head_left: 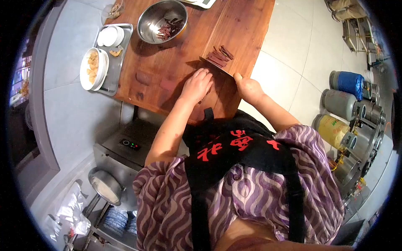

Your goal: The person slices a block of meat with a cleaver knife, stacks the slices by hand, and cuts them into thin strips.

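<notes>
My right hand (250, 88) is closed around the handle of a kitchen knife (218, 67), whose blade points left across the wooden table (247, 25). Against the far side of the blade lies a small pile of dark red, meat-like strips (220, 56). To the left of the knife my left hand (197, 86) rests low on the table, fingers bent and held together. Something dark shows under and beside that hand; what its fingers press on is mostly hidden. Farther back, a steel bowl (147, 26) contains more dark red strips (171, 29).
On the left, a metal tray (124, 50) carries stacked white dishes (111, 36) and a white bowl of yellowish pieces (92, 67). A white object (205, 3) lies at the table's far edge. Gas cylinders (338, 104) stand on the tiled floor at right. A pan (104, 186) sits lower left.
</notes>
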`<state>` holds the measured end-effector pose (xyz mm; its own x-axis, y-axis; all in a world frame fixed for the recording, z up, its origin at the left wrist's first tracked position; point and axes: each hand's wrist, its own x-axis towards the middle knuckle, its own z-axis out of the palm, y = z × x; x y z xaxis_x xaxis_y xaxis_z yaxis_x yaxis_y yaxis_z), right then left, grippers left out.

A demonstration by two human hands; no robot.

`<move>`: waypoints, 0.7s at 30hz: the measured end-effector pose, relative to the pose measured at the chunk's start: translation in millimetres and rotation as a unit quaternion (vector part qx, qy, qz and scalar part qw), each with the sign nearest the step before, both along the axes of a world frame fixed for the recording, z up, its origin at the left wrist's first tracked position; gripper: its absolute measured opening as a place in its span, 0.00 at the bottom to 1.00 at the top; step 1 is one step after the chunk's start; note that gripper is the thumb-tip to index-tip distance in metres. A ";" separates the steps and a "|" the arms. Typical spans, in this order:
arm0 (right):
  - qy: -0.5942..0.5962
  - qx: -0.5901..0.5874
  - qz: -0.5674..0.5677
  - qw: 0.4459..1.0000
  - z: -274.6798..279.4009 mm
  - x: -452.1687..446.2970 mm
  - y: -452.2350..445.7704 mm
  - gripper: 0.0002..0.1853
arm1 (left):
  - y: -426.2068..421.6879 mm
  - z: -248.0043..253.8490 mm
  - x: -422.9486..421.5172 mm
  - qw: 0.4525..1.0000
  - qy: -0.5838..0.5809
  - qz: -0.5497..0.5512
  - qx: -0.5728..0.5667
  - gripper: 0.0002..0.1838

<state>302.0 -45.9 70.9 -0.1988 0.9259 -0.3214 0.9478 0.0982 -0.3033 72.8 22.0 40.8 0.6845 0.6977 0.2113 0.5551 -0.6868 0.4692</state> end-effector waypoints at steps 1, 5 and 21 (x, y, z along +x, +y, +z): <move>0.000 0.005 -0.003 1.000 1.8 2.8 0.8 0.11 | 1.1 -0.2 0.0 1.000 0.007 0.001 0.001 0.13; -0.009 0.006 -0.007 1.000 14.1 -0.9 -7.2 0.12 | -5.5 0.3 -2.2 1.000 0.019 0.007 0.005 0.13; -0.017 -0.009 0.003 1.000 16.7 -10.9 -7.8 0.10 | 2.7 7.2 0.6 0.999 0.032 -0.006 -0.018 0.10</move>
